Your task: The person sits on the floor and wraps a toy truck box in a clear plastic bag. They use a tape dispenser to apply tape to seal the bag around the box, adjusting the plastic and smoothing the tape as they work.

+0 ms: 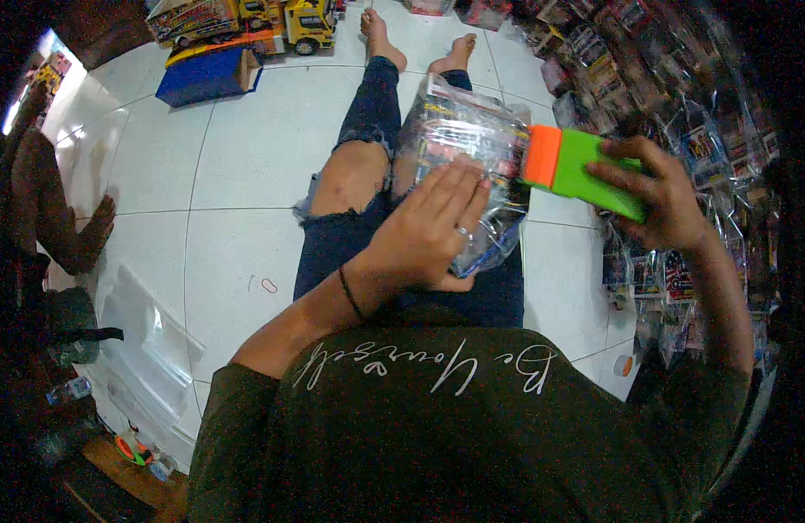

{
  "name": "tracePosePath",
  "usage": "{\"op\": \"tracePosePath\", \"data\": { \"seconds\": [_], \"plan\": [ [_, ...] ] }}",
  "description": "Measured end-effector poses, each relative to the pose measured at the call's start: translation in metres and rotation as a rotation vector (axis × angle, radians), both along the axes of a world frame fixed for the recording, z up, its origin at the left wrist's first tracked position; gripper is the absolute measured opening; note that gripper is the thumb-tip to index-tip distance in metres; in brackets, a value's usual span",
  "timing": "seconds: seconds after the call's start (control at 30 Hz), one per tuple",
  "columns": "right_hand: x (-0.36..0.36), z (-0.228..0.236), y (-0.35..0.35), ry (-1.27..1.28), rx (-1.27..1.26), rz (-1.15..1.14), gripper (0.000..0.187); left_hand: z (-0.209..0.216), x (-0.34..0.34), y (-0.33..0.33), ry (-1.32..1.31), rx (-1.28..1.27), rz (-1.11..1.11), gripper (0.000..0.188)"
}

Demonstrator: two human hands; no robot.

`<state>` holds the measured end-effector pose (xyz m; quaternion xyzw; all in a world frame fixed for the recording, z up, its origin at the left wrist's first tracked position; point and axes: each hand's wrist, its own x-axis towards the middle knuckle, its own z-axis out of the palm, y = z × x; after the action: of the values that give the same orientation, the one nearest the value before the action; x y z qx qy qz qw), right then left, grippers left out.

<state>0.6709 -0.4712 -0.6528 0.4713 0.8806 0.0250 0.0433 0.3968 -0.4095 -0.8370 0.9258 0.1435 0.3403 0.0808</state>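
A package in clear plastic wrap (472, 131), with a printed box showing through, lies across my thighs. My left hand (442, 213) rests flat on it, fingers stretched out and close together, a ring on one finger. At the package's right edge my right hand (651, 187) grips a green and orange tape dispenser (590, 166). Its orange end is against or very near the wrap; I cannot tell whether it touches. The right fingers are slightly blurred.
Many plastic-wrapped packages (682, 209) are piled along the right. A yellow toy truck (306, 26) and a blue box (206, 77) stand at the far left. Clear plastic sheets (145, 349) lie on the white tiles, near another tape dispenser (134, 448). Another person's bare limb (80, 240) is at left.
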Motion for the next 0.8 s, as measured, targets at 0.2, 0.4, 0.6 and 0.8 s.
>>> {"op": "tracePosePath", "data": {
  "seconds": [0.2,0.4,0.6,0.8],
  "plan": [
    [0.007,-0.046,-0.019,0.029,0.015,-0.140,0.064,0.001,0.003,-0.003,0.016,0.000,0.050,0.096],
    [0.091,-0.179,-0.006,0.272,0.006,-0.497,0.037,0.008,-0.017,0.014,-0.161,-0.033,-0.018,0.103],
    [0.165,-0.369,-0.062,1.504,0.059,-1.379,0.045,-0.018,-0.006,0.017,-0.370,-0.772,-0.056,0.087],
    [0.132,-0.435,-0.049,0.777,0.340,-1.257,0.051,0.057,0.010,0.062,-0.216,-0.513,-0.129,0.058]
  ]
}}
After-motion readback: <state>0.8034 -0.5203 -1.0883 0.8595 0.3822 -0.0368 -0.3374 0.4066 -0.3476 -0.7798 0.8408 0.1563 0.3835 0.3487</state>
